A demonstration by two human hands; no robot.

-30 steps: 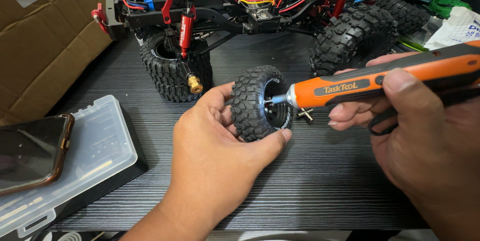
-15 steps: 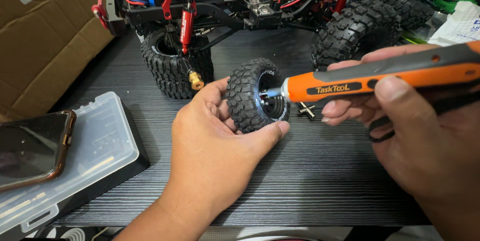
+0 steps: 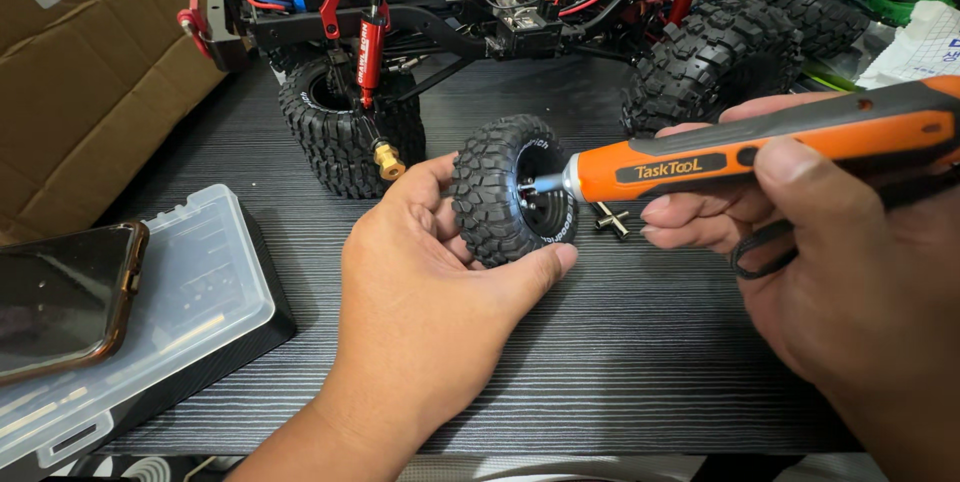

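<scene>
Head view. Dark wood-grain table (image 3: 620,382), cluttered along the far edge. Model crawler truck (image 3: 520,2) at the back, red shock absorbers and coloured wiring exposed, knobby tyres fitted at left rear and right; bare brass axle hub (image 3: 388,160) at the near left corner. Cardboard box (image 3: 90,72) at far left. Clear plastic parts case (image 3: 190,292) at near left, phone (image 3: 60,297) lying across it. Small cross wrench (image 3: 612,219) flat on the table just beyond the loose wheel.

Loose wheel (image 3: 510,204) upright on the table centre, rim facing right. Left hand (image 3: 430,312) closed around the tyre, thumb under the rim, fingers behind. Right hand (image 3: 840,262) wrapped firmly on orange electric screwdriver (image 3: 740,154), held near level, bit tip at the wheel's hub centre, lit by the tool's lamp.
</scene>
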